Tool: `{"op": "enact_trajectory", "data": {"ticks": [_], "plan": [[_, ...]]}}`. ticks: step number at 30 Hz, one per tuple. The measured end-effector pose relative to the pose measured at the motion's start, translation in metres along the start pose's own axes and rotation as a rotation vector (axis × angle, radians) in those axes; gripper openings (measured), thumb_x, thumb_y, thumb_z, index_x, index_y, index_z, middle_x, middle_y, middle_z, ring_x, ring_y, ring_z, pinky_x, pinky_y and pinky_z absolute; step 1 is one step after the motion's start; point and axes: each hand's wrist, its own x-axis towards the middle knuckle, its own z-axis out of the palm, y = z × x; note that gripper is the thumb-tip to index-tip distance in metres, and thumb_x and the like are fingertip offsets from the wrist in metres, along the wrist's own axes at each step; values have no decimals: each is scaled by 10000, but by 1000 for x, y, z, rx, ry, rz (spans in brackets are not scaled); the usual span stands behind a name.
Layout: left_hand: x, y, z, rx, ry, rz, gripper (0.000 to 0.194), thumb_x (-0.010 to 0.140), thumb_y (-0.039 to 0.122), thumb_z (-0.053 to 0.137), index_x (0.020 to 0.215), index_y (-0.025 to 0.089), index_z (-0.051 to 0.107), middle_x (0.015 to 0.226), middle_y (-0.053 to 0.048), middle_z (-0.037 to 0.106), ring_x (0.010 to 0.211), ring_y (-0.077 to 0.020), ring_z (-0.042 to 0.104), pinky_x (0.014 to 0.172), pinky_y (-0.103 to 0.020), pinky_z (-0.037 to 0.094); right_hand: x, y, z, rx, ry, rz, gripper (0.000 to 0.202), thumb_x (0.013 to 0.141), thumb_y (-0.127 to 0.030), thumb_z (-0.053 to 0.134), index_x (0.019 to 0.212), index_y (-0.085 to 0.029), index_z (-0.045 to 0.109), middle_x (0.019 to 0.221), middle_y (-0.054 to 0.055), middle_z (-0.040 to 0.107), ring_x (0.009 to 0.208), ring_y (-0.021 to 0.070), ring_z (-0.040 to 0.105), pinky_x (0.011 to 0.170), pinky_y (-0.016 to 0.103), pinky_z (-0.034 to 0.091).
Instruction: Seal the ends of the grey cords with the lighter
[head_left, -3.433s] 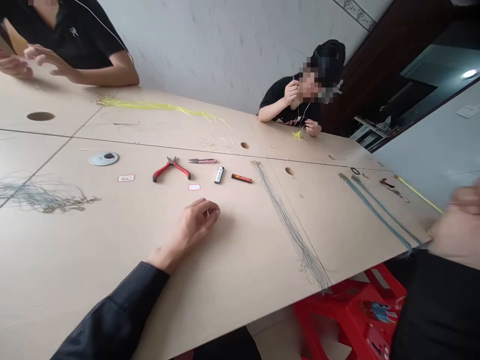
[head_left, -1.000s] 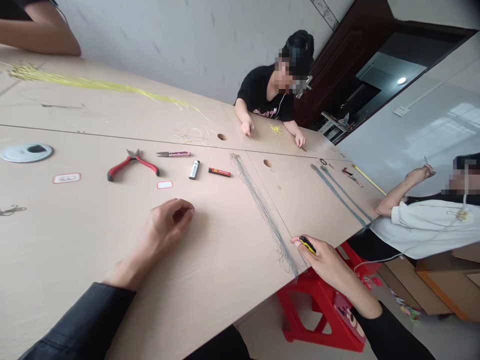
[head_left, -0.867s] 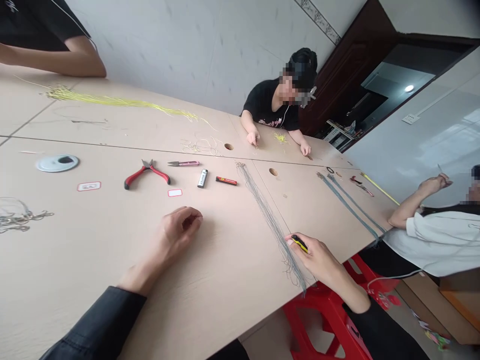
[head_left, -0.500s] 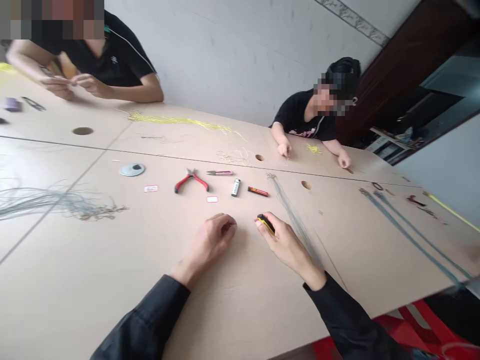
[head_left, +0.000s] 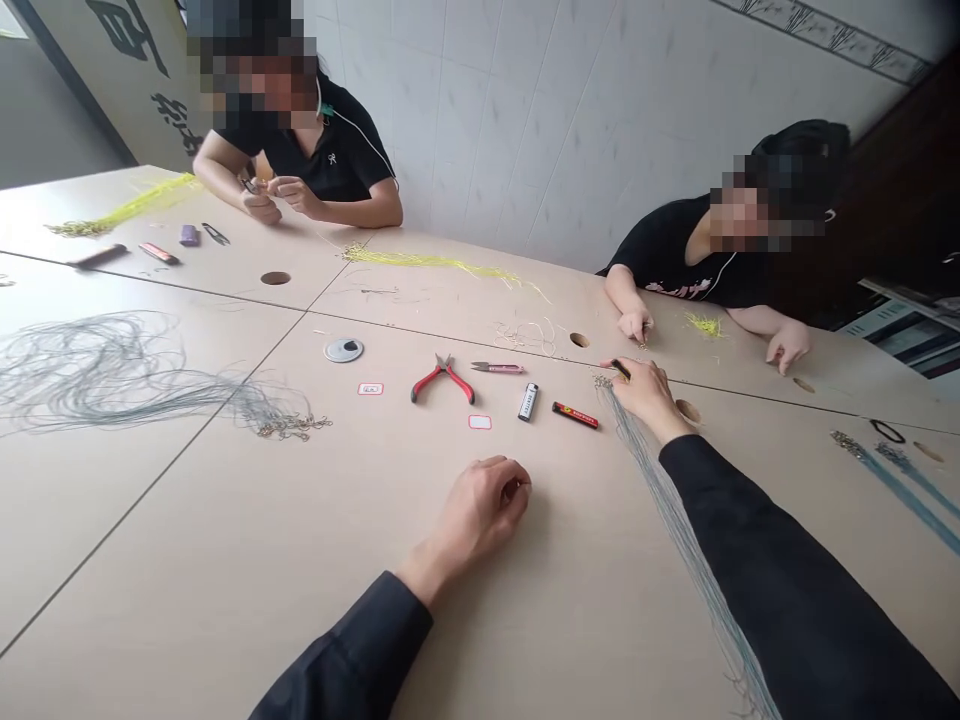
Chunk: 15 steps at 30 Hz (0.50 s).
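Observation:
My left hand (head_left: 484, 505) rests on the table with its fingers curled into a pinch. Whatever lies between its fingertips is too small to make out. Stretched forward to the right, my right hand (head_left: 646, 396) grips a small black-and-yellow lighter (head_left: 620, 369), partly covered by the fingers. Just below and left of that hand are the clasp ends of a bundle of grey-blue cords (head_left: 660, 480), which runs toward me under the right forearm. A red-and-black lighter (head_left: 575, 415) and a white lighter (head_left: 528, 402) lie between my hands, farther up the table.
Red-handled pliers (head_left: 443, 380), pink thread snips (head_left: 497, 368), a round grey lid-like disc (head_left: 344, 350) and small labels lie ahead. Loose grey cords (head_left: 150, 390) spread at left. Yellow cords (head_left: 442, 265) lie across the seam. Two people in black sit opposite, hands on the table.
My right hand has moved forward with the lighter, up to the clasp ends of the cord bundle. My left hand keeps its pinch. The view has turned left.

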Motion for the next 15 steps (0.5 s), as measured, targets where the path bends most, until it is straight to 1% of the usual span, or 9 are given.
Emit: {"op": "enact_trajectory", "data": {"ticks": [1, 3, 6, 8, 12, 15], "plan": [[0, -1, 0, -5, 0, -3, 136, 824, 118, 503, 797, 179, 621, 730, -8, 599, 643, -117, 511, 612, -236, 378, 11, 6, 4, -43, -23, -5, 453, 807, -100, 451, 1166, -223, 697, 1006, 128, 655, 1058, 287, 546, 889, 375, 417], [1, -1, 1, -11, 1, -14, 138, 831, 123, 500, 801, 183, 620, 731, -5, 600, 645, -116, 510, 615, -237, 377, 26, 13, 15, -80, -53, -15, 493, 782, -75, 481, 1189, -250, 697, 1100, 149, 614, 1118, 312, 502, 911, 395, 410], [1, -2, 1, -16, 1, -38, 135, 834, 125, 503, 808, 189, 619, 735, -1, 603, 647, -115, 508, 626, -238, 380, 35, 13, 29, -115, -95, -35, 554, 767, -77, 510, 1249, -304, 661, 1223, 138, 559, 1140, 321, 478, 914, 405, 421], [1, -1, 1, -20, 2, -51, 133, 832, 123, 504, 808, 191, 616, 732, 2, 604, 642, -113, 505, 631, -238, 382, 38, 12, 33, -133, -124, -44, 547, 755, -94, 527, 1230, -324, 671, 1243, 122, 559, 1155, 326, 469, 932, 427, 421], [2, -1, 1, -34, 0, -52, 134, 828, 119, 505, 804, 191, 616, 733, 4, 605, 646, -112, 508, 632, -236, 382, 42, 18, 29, -157, -139, -24, 432, 733, -140, 544, 1095, -272, 738, 1186, 155, 599, 1134, 357, 486, 907, 472, 438], [2, -2, 1, -39, 3, -44, 131, 824, 121, 507, 805, 186, 618, 742, -2, 608, 648, -114, 512, 620, -236, 378, 39, 21, 17, -128, -95, -21, 414, 744, -133, 514, 1082, -234, 731, 1130, 155, 636, 1117, 329, 521, 912, 434, 440]]}}
